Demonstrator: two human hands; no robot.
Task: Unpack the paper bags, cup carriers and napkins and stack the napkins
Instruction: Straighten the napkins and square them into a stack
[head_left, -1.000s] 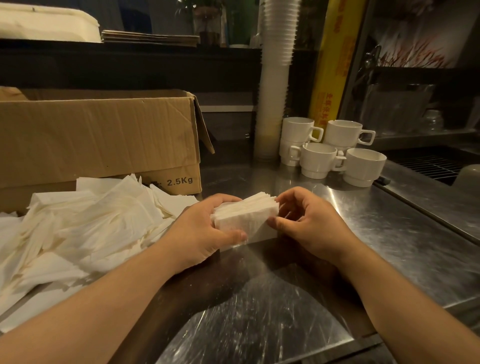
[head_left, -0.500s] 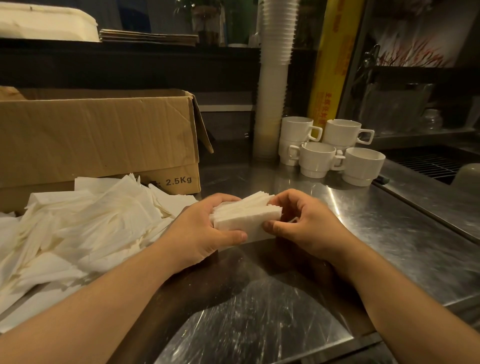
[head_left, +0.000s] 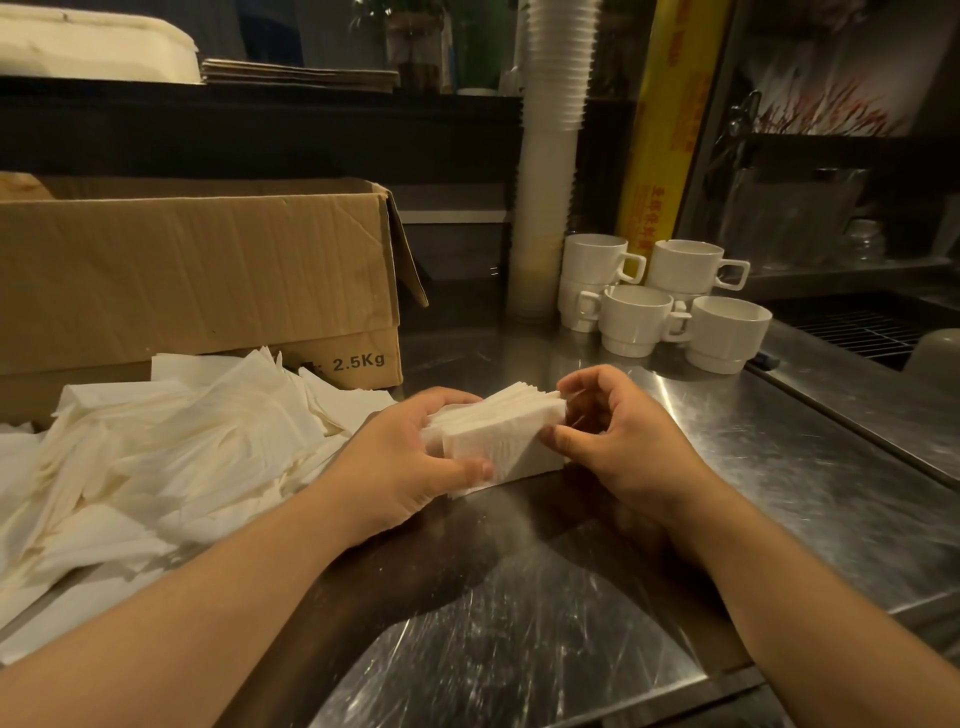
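Right hand (head_left: 618, 447) shifted on napkin stack (head_left: 501, 436); box (head_left: 208, 280) reads "2.5Kg".

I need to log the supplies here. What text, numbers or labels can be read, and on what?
"2.5Kg": printed in black on the lower front of the cardboard box; a dark mark just to its left is unreadable.
Red characters running down the yellow roll: too blurred to read.
No other text shows.

I can read "2.5Kg" printed on the cardboard box (head_left: 208, 270) — the red characters on the yellow roll (head_left: 665, 130) are too blurred for me.
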